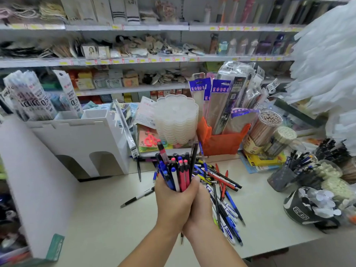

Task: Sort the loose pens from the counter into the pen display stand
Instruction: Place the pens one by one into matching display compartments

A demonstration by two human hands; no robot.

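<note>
shop shelves crowded with stationery fill the background, and below them a pale bench point(100, 212) carries the work. both hands are clasped together over the middle of the bench: the left hand point(174, 204) wraps around the front of a bundle of pens point(177, 171) with its fingers point(189, 186) clenched round the lower barrels, and the right hand point(202, 205) is pressed in behind it, its own fingers mostly hidden but apparently curled round the same bundle. the pens stand roughly upright, caps and clicker ends fanning out above the grip in blue, red, black and white. more loose pens point(221, 189) lie in a tangled heap toward the bench's right side, just beside the hands, and a single black pen point(137, 197) lies apart to the left. the white pen display stand point(82, 139) sits at the back left of the bench, its top compartments open. each pen is light and stiff, but smooth plastic barrels slide against one another, so a bundle like this probably wants a firm squeeze around the middle of the barrels, not the ends, or the inner ones may slip down and out. the uneven tips suggest the bundle is not yet squared, which could make them snag on a compartment's rim.
</note>
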